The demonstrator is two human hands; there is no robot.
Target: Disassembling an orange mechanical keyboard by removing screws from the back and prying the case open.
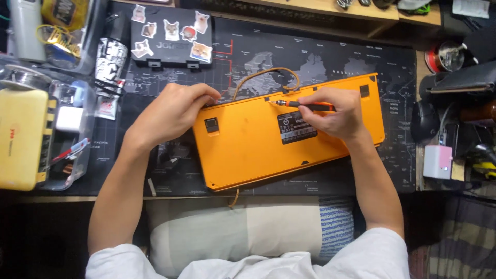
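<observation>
An orange keyboard (pixel 248 144) lies face down on a dark desk mat (pixel 330 62) printed with a world map. A black label sits on its back. My left hand (pixel 173 111) rests curled on the keyboard's upper left corner. My right hand (pixel 336 113) grips a small screwdriver (pixel 302 104) with an orange and black handle. Its tip touches the keyboard's back near the upper edge. A brown cable (pixel 263 75) loops out from the keyboard's top edge.
A black case (pixel 170 57) with cat stickers lies at the mat's far side. A yellow box (pixel 20 139) and clear plastic bins (pixel 72 134) stand at left, with a black-and-white can (pixel 111 62). Dark gear and a pink-white block (pixel 437 161) crowd the right. A cushion (pixel 232 227) sits at my lap.
</observation>
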